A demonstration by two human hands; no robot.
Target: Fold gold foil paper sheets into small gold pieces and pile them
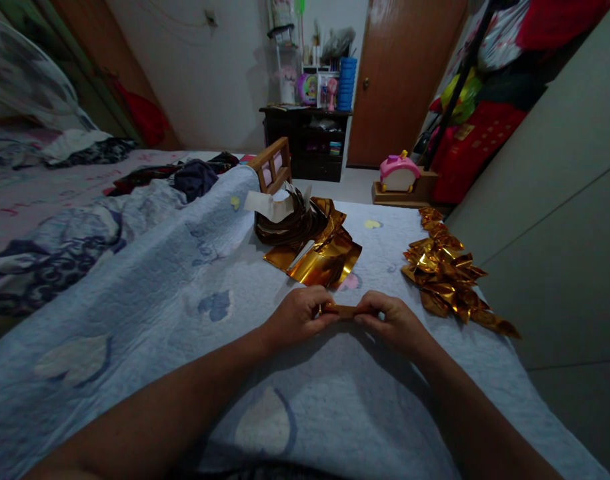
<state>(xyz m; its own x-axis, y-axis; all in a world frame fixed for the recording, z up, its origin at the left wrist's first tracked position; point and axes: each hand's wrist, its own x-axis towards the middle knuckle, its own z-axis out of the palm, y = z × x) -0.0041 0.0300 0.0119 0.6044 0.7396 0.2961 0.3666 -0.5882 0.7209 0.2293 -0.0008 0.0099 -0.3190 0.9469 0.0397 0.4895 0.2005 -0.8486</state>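
Note:
A narrow folded strip of gold foil paper (345, 311) is stretched level between my two hands, just above the quilt. My left hand (302, 313) pinches its left end between thumb and fingers, and my right hand (392, 321) pinches the right end the same way. Right behind my hands lies a pile of gold foil sheets (329, 257), some flat and shiny. Against it sits a thick curled stack of paper (289, 223) with dark edges and a pale sheet on top. To the right is a heap of folded gold foil pieces (447, 277).
A pale blue quilt (209, 373) with heart prints covers the bed. A small wooden bed rail (272, 167) stands at its far edge. Crumpled clothes (195, 179) lie to the left. A pale panel (559, 233) rises close on the right, and a pink toy (399, 172) sits beyond the bed.

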